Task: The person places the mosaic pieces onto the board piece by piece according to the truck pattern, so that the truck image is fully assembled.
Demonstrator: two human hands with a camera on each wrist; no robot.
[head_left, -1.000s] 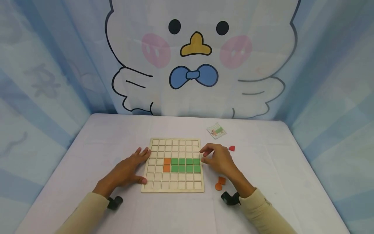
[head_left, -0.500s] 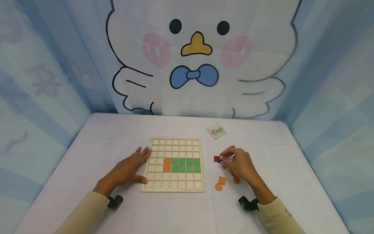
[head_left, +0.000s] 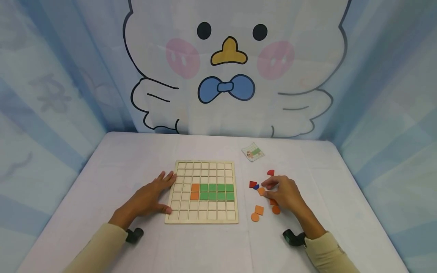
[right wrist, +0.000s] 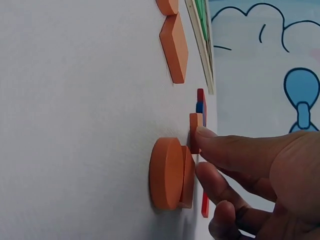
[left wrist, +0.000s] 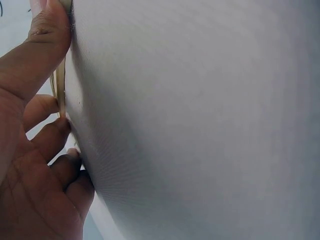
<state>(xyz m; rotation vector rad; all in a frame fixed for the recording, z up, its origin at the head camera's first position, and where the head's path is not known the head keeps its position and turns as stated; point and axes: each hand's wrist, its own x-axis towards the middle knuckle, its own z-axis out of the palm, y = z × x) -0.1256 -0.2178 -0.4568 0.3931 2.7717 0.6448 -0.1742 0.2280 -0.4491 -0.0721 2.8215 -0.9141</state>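
Observation:
Spread fingers of my left hand [head_left: 150, 195] rest on the left edge of a wooden grid board [head_left: 202, 220]. Its thumb lies at the lower left corner. Two orange squares [head_left: 195, 191] and a block of green squares [head_left: 216, 192] fill cells across the board's middle rows. To the right of the board, the thumb and curled forefinger of my right hand [head_left: 281, 191] are at a small orange square tile [head_left: 261, 191]; the right wrist view shows the thumb on that tile [right wrist: 195, 127]. Beside it lie a blue half-round piece [head_left: 256, 187] and a red piece [head_left: 252, 184].
Loose pieces lie around the right hand: a red quarter-round [head_left: 271, 172], an orange disc [head_left: 275, 210], an orange square [head_left: 259, 210] and another orange disc [head_left: 255, 217]. A small pattern card [head_left: 253, 152] lies behind the board. A printed curtain [head_left: 225, 113] hangs beyond the table.
My right hand has come away from the board's right edge to the loose pieces, then slightly farther right, from the blue piece to the orange tile. My left hand stays put.

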